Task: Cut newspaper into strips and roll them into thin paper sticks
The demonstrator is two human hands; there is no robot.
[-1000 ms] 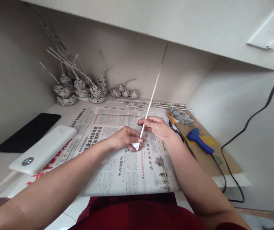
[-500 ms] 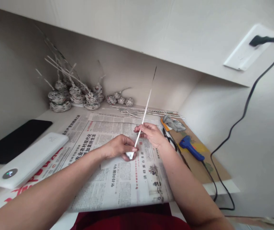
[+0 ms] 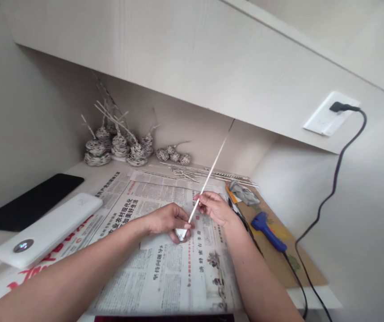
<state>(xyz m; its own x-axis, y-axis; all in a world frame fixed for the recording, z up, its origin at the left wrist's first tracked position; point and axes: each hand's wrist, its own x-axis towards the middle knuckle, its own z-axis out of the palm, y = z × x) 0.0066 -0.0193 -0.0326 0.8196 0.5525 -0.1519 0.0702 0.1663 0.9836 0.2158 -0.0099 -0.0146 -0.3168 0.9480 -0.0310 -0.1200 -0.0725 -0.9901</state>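
A thin rolled paper stick (image 3: 209, 175) slants up and to the right from my hands, its far tip dark. My left hand (image 3: 168, 220) is closed around its wide lower end, where a loose white flap of paper shows beneath the thumb. Higher on the stick, my right hand (image 3: 214, 207) pinches it between thumb and fingers. Both hands are just above the newspaper sheets (image 3: 145, 264) spread over the table. Part of the left fingers is hidden behind the paper.
Woven paper gourds (image 3: 97, 153) and small woven balls (image 3: 175, 156) stand at the back, near loose paper sticks (image 3: 208, 171). Right of me lie a blue glue gun (image 3: 268, 231), scissors (image 3: 242, 214) and a grey cloth (image 3: 244, 193). A white power bank (image 3: 49, 228) lies left.
The view has tilted upward, so the hands and table sit lower in it. Both hands keep hold of the paper stick with nearly the same grip.
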